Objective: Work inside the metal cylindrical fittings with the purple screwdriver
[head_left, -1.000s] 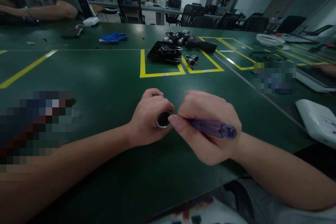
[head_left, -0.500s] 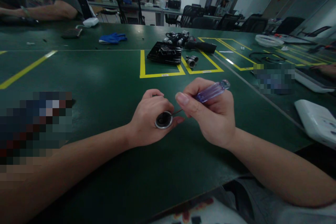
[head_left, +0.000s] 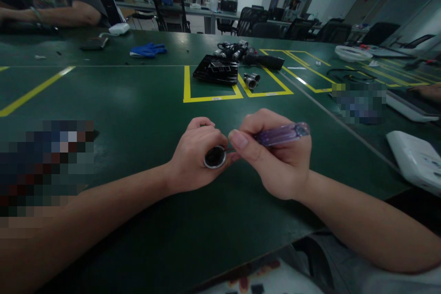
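Note:
My left hand (head_left: pixel 198 154) is wrapped round a cylindrical metal part (head_left: pixel 215 157), whose open end with a shiny rim and dark inside faces me. Most of that part is hidden in the palm. My right hand (head_left: pixel 275 156) grips a screwdriver (head_left: pixel 284 134) by its clear purple handle, thumb laid along it. The thin shaft points left and meets the rim of the metal part; its tip cannot be made out. Both hands are held above the green table (head_left: pixel 148 234), close together.
Ahead, inside yellow tape, lie a black plastic bag (head_left: pixel 217 70), two metal sleeves (head_left: pixel 251 81) and a pile of black flashlight-like parts (head_left: pixel 237 49). A blue glove (head_left: pixel 148 50) lies farther left. At the right edge sits a white device (head_left: pixel 415 158). Another person (head_left: pixel 69 0) sits across the table.
My right hand has turned the screwdriver from a slanted angle to a flatter one, its handle end dropping and shifting slightly right. My left hand and the metal part stay nearly still.

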Action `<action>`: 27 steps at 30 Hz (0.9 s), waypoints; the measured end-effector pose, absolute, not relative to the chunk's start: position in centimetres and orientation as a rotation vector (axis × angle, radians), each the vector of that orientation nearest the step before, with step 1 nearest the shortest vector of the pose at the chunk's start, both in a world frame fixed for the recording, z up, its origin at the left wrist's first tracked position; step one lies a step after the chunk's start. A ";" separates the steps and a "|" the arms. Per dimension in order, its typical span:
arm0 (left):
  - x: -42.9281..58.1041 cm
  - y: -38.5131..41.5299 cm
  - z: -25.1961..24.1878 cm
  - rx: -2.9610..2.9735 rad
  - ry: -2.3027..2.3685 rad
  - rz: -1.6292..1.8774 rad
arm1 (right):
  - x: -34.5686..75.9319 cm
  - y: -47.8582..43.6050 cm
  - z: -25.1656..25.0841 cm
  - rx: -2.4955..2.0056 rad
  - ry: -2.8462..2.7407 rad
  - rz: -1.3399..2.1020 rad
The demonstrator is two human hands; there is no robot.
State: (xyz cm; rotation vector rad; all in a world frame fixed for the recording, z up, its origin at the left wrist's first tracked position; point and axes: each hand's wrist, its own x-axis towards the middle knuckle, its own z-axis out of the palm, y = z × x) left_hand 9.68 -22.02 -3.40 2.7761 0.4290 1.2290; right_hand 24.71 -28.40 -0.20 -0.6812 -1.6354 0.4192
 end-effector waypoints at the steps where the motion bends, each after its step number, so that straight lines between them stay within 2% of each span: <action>1: 9.7 -22.0 -3.4 2.778 0.422 1.244 | 24.8 -28.3 -0.3 -0.694 -1.604 0.446; 9: 9.7 -22.1 -3.4 2.791 0.451 1.233 | 24.9 -27.5 -0.8 -0.726 -1.477 0.576; 27: 9.7 -22.0 -3.3 2.767 0.413 1.215 | 24.7 -28.4 -0.2 -0.681 -1.641 0.457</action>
